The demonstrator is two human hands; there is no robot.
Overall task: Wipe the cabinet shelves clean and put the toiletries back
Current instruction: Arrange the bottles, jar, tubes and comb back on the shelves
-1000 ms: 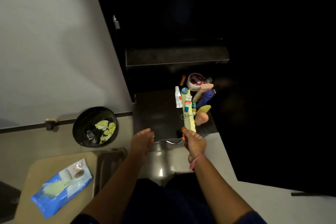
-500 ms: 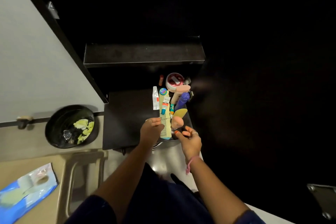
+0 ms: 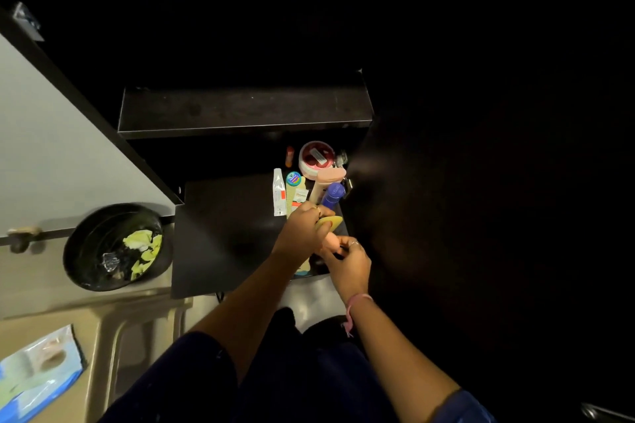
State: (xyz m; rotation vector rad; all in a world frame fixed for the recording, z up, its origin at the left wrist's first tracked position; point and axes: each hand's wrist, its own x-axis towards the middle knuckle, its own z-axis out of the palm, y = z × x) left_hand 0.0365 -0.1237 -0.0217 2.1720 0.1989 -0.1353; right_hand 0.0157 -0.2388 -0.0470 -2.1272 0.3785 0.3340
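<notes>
Hands converge on the toiletries [image 3: 309, 189]: the left hand [image 3: 302, 227] has come across from the bare shelf [image 3: 223, 216] and now pinches the yellow piece [image 3: 331, 222], while the right hand [image 3: 348, 259] grips a peach item [image 3: 332, 240] just below; sorting looks underway.

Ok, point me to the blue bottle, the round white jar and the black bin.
blue bottle [image 3: 334, 194], head view, on its cap end.
round white jar [image 3: 316, 159], head view, on its red top.
black bin [image 3: 77, 252], head view, on its left inner wall.
</notes>
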